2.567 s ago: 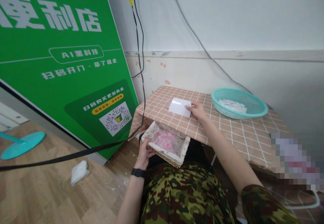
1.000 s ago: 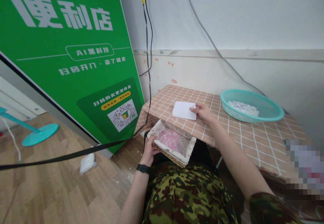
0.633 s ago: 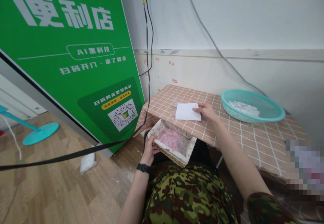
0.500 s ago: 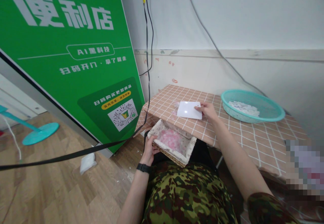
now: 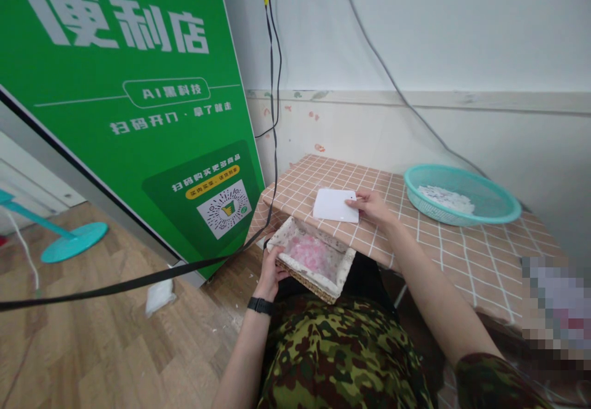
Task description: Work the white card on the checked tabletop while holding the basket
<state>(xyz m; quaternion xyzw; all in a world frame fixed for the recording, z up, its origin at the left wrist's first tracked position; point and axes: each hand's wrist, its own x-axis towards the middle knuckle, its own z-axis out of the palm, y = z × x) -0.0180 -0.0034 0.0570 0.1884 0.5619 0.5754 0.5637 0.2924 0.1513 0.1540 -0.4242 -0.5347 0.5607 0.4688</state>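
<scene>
Right hand (image 5: pixel 373 207) pinching the white card (image 5: pixel 335 205) has dragged it back to the table's (image 5: pixel 443 246) front edge, over the basket (image 5: pixel 314 262); left hand (image 5: pixel 269 271) still grips the basket rim; scraps now nearer dropping in.

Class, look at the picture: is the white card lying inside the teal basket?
No. The white card lies on the checked tablecloth under the right hand, well apart from the teal basket.

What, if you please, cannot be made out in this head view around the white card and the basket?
- Underside of the white card: it lies flat on the table.
- Near end of the lined basket: tucked beneath the table's edge.
- Pink bits in it: too small to identify.
- Far right edge: a pixelated patch hides that spot.
- Left hand fingertips: behind the basket's rim.
</scene>
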